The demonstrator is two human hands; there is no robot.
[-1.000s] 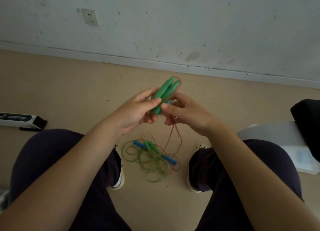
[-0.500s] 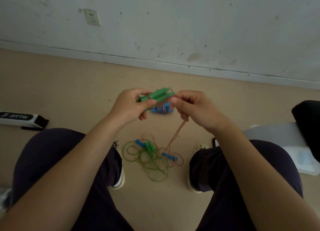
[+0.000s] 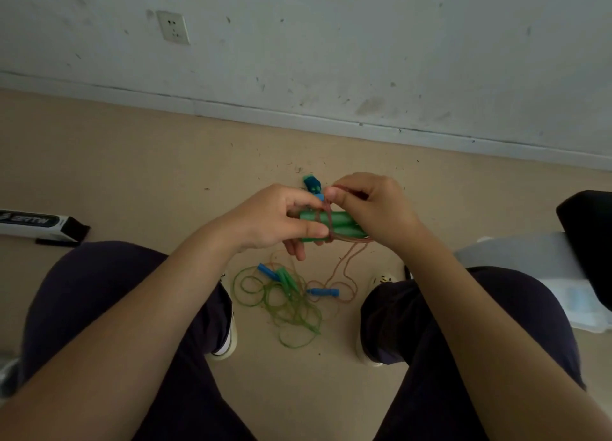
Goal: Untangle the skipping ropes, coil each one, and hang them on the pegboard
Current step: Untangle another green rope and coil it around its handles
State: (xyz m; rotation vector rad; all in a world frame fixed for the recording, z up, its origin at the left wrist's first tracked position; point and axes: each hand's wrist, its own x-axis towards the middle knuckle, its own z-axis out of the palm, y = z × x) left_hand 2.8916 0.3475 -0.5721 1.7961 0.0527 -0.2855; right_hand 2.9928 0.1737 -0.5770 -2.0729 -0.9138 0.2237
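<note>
Beige floor (image 3: 132, 175) meets a scuffed white wall (image 3: 364, 43) with a socket (image 3: 173, 27) low on it. Seen from above, a seated person in dark trousers holds a pair of green handles (image 3: 341, 223) side by side and level between the knees. The left hand (image 3: 275, 222) grips their left end, thumb lying across the front. The right hand (image 3: 374, 208) covers their right end and pinches a reddish rope (image 3: 326, 215) between thumb and forefinger; the rope is wound round the handles and hangs in loops towards the floor. A teal and blue piece (image 3: 313, 185) pokes up just behind the hands; what it is cannot be told. Below, between the shoes, lies a tangle (image 3: 288, 304) of green rope with two blue handles (image 3: 323, 291) and a green one. At left a white and black box (image 3: 39, 223) rests on the floor; at right, a black thing (image 3: 589, 235) on pale cloth.
</note>
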